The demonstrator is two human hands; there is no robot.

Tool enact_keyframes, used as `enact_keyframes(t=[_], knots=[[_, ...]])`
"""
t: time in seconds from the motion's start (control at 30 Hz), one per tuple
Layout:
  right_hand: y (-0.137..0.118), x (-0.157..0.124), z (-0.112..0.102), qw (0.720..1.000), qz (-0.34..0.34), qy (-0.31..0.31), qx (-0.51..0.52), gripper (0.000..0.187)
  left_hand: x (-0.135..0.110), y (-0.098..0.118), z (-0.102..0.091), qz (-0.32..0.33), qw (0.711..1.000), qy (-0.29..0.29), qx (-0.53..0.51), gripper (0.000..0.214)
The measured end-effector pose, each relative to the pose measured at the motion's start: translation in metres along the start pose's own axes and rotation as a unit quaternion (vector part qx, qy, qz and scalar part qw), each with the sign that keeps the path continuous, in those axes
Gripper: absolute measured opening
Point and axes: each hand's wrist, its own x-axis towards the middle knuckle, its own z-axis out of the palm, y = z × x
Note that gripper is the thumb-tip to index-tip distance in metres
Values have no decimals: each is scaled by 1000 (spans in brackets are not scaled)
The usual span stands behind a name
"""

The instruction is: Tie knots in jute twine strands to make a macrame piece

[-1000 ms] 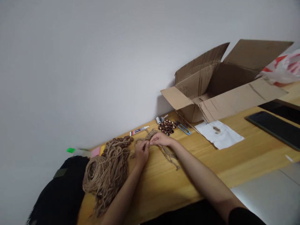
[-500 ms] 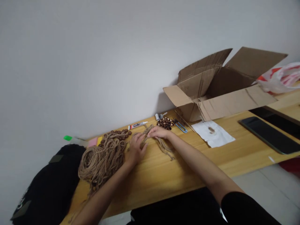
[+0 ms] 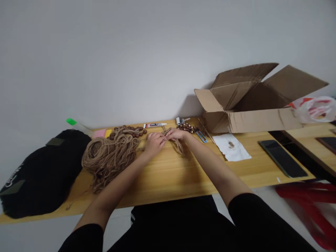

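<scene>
My left hand (image 3: 154,142) and my right hand (image 3: 175,134) meet over the wooden table (image 3: 157,178), fingertips together. Both are closed on a bundle of brown twine (image 3: 179,146), whose loose ends hang out below my right hand. The fingers cover the middle of the bundle. To the left lies a big coil of brown cord (image 3: 107,157), with a row of round brown beads (image 3: 138,132) behind it. Just past my right hand are a small pile of brown shell-like pieces (image 3: 187,128) and blue thread snips (image 3: 201,135).
A glue tube (image 3: 154,125) lies near the wall. An open cardboard box (image 3: 259,120) stands at the back right, a stained white tissue (image 3: 233,150) before it. A dark phone (image 3: 282,158) lies farther right. A black bag (image 3: 49,175) sits at the left.
The camera view has tilted and shifted. My left fingers have drawn in against my right hand, and the twine's loose ends are pulled closer under the right hand.
</scene>
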Motion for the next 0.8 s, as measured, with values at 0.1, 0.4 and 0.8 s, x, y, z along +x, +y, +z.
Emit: enact_keyframes(t=[0.1, 0.4, 0.8], knots=[[0, 3, -3, 1000, 21, -9, -10, 36, 6, -1, 1, -1, 1000, -5, -20, 11], [-13, 6, -8, 993, 76, -58, -74, 36, -1, 3, 15, -64, 996, 21, -50, 14], [-16, -3, -6, 994, 110, -21, 19, 38, -6, -1, 23, -82, 989, 72, -95, 15]])
